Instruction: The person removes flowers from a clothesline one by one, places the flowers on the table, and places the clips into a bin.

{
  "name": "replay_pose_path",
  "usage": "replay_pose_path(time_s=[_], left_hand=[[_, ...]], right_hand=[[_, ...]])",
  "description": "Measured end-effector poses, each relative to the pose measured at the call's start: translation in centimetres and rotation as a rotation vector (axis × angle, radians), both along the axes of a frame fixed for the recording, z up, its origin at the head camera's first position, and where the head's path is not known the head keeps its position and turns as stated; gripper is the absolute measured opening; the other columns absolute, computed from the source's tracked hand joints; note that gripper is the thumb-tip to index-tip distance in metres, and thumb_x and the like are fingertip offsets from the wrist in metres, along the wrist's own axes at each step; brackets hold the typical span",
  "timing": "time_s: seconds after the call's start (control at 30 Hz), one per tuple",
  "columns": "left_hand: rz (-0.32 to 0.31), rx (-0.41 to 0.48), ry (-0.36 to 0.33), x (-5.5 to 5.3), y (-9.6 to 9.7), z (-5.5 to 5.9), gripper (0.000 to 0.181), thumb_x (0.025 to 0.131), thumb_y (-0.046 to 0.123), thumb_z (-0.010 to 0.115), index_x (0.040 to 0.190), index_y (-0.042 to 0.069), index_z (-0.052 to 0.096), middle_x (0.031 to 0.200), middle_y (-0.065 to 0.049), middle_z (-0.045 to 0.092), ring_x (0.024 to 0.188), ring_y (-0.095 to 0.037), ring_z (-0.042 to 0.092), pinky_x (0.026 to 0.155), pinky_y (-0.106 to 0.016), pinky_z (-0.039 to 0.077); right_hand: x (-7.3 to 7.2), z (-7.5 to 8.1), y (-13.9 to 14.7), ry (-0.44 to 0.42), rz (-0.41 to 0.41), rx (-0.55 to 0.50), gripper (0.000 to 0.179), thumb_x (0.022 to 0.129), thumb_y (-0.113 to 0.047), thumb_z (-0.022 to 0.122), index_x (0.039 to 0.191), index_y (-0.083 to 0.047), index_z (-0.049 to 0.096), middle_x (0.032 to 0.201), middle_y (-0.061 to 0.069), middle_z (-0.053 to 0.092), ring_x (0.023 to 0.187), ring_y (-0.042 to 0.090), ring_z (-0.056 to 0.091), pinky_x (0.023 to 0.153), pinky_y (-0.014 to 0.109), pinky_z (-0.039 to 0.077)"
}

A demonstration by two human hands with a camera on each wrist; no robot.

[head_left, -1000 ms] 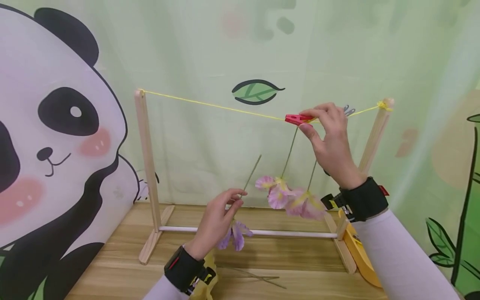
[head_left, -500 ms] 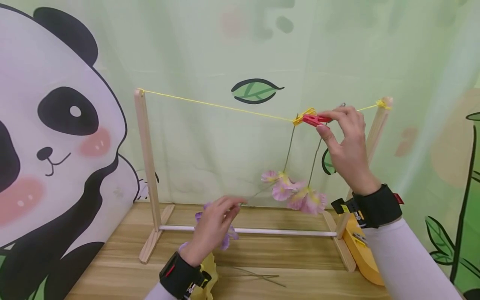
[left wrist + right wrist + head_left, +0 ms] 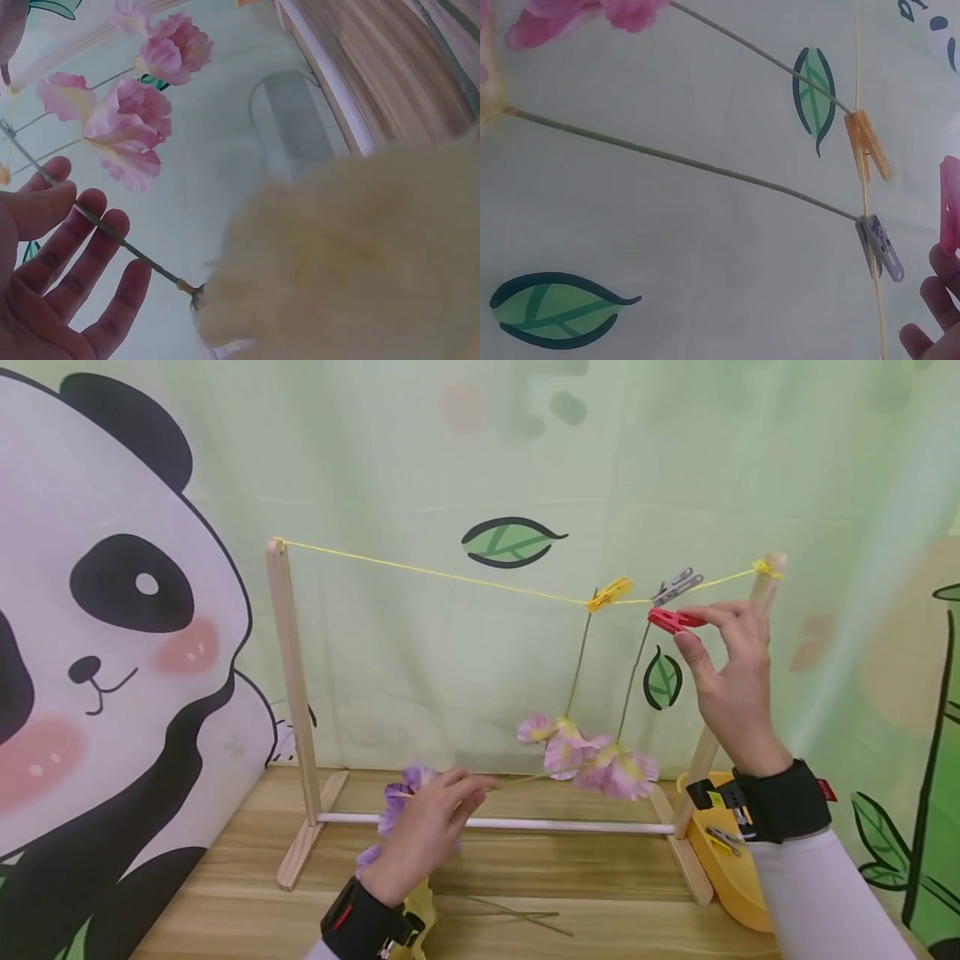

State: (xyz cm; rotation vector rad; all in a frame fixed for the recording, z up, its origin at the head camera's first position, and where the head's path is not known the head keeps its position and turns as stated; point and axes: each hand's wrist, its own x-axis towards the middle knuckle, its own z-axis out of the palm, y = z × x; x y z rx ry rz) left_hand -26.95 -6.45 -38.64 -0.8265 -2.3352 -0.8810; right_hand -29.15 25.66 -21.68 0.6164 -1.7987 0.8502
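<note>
My left hand (image 3: 423, 831) pinches the thin green stem (image 3: 135, 251) of a purple artificial flower (image 3: 392, 810), whose petals are partly hidden behind the hand. My right hand (image 3: 738, 685) holds a red clothespin (image 3: 671, 620) between thumb and fingers, just below the yellow line (image 3: 427, 572). On that line, a yellow clothespin (image 3: 611, 593) and a grey clothespin (image 3: 677, 587) each grip a stem. From these stems two pink flowers (image 3: 634, 11) hang head down, side by side. A pale yellow flower (image 3: 360, 247) looms blurred in the left wrist view.
Wooden posts (image 3: 295, 693) on feet hold up the line, joined low down by a white rod (image 3: 570, 825). Loose stems (image 3: 525, 914) lie crossed on the wooden table (image 3: 225, 910). At the right stands a yellow container (image 3: 731, 885) with clothespins (image 3: 723, 841) in it. A panda-printed curtain hangs behind.
My right hand has moved right and down with the red clothespin, uncovering the yellow and grey clothespins. My left hand has tipped the purple flower, its stem swinging from steep to nearly level.
</note>
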Motion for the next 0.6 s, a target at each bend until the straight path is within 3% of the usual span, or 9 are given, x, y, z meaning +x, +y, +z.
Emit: replay_pose_path(time_s=[0.3, 0.5, 0.6], left_hand=[[-0.029, -0.084, -0.046, 0.0, 0.4, -1.4, 0.023, 0.099, 0.018, 0.055, 0.117, 0.027, 0.066, 0.101, 0.008, 0.065, 0.088, -0.008, 0.060, 0.073, -0.029, 0.052], [-0.051, -0.200, -0.088, 0.3, 0.4, -1.8, 0.022, 0.098, 0.017, 0.055, 0.116, 0.024, 0.067, 0.092, 0.007, 0.063, 0.076, -0.006, 0.055, 0.065, -0.026, 0.048], [-0.070, -0.249, -0.132, 0.5, 0.4, -2.1, 0.021, 0.097, 0.014, 0.057, 0.114, 0.022, 0.068, 0.090, 0.006, 0.062, 0.071, -0.006, 0.053, 0.063, -0.025, 0.047]], right_hand=[[-0.5, -2.3, 2.8, -0.018, -0.095, -0.056, 0.032, 0.086, 0.000, 0.067, 0.117, 0.004, 0.062, 0.108, 0.022, 0.050, 0.107, 0.023, 0.037, 0.089, 0.036, 0.026], [-1.0, -3.9, 5.6, 0.023, -0.112, -0.140, 0.034, 0.084, -0.001, 0.070, 0.117, 0.000, 0.065, 0.108, -0.015, 0.048, 0.108, 0.010, 0.038, 0.088, 0.032, 0.026], [-1.1, -4.8, 6.9, 0.036, -0.119, -0.169, 0.034, 0.083, -0.001, 0.071, 0.117, -0.002, 0.066, 0.109, -0.020, 0.048, 0.110, 0.009, 0.039, 0.089, 0.033, 0.027]])
